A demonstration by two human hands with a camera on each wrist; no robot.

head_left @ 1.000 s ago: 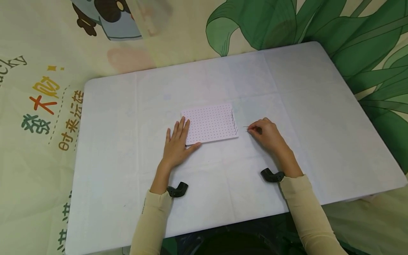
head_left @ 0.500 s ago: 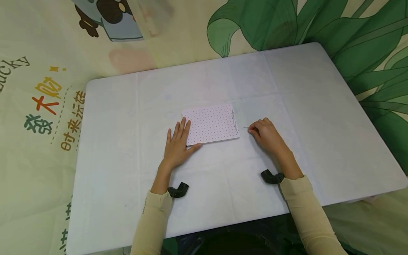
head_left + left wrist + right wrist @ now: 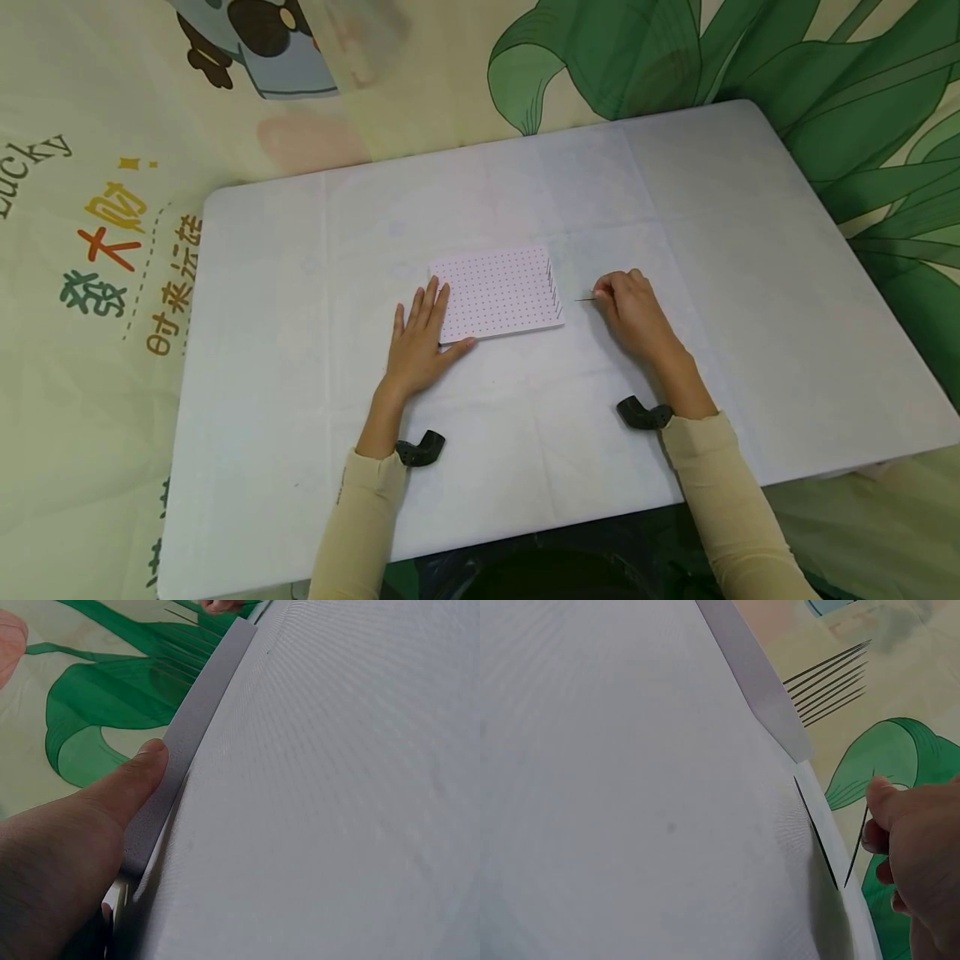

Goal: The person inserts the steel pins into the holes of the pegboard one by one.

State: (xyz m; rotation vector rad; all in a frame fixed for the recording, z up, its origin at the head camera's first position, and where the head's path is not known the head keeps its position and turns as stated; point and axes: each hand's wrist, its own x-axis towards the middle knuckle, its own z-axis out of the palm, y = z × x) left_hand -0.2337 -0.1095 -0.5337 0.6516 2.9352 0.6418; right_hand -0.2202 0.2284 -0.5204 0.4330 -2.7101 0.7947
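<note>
A white foam-like board dotted with a grid of small holes lies flat on the table. Along its right edge stands a row of several thin dark needle-like pins. My left hand rests with straight fingers on the board's left end, its thumb against the near side. To the right of the board, my right hand pinches one thin pin between thumb and fingertips, held steeply. Another pin lies on the table just beside it, in the right wrist view.
A white cloth with fold creases covers the table. Behind the table hangs a printed fabric backdrop with green leaves, a cartoon figure and lettering. A black wrist device is on the left wrist, and another on the right.
My right hand has shifted slightly right and away from me, and raised one pin. Of the two pin lines at its fingertips, one now shows in the head view. The left hand stays put.
</note>
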